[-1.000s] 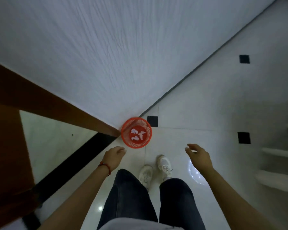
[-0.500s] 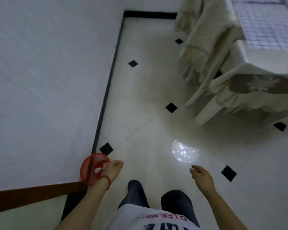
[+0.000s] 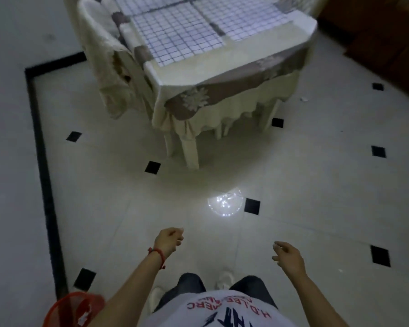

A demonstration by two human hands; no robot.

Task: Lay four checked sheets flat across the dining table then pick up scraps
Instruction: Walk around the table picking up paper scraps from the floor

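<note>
We stand on a pale tiled floor (image 3: pixel 316 185) set with small black diamonds, a black border strip (image 3: pixel 45 180) running along its left edge. Ahead of us is the dining table (image 3: pixel 234 74), draped in a cream and brown cloth, and the checked sheets (image 3: pixel 182 36) lie flat on its top, edge to edge; we can see parts of 4, though the far ones run out of view. A small white scrap (image 3: pixel 304 99) lies on the floor just right of the table, and another speck (image 3: pixel 340 270) lies to the right of our right hand (image 3: pixel 289 257). That hand hangs over the floor with loose, half-curled fingers, holding nothing. Our left hand (image 3: pixel 168 239), red cord at the wrist, has its fingers curled in and looks empty. A covered chair (image 3: pixel 104 67) stands at the table's left side. A red basket (image 3: pixel 73 310) with white scraps in it sits at the bottom left, beside our left arm.
</note>
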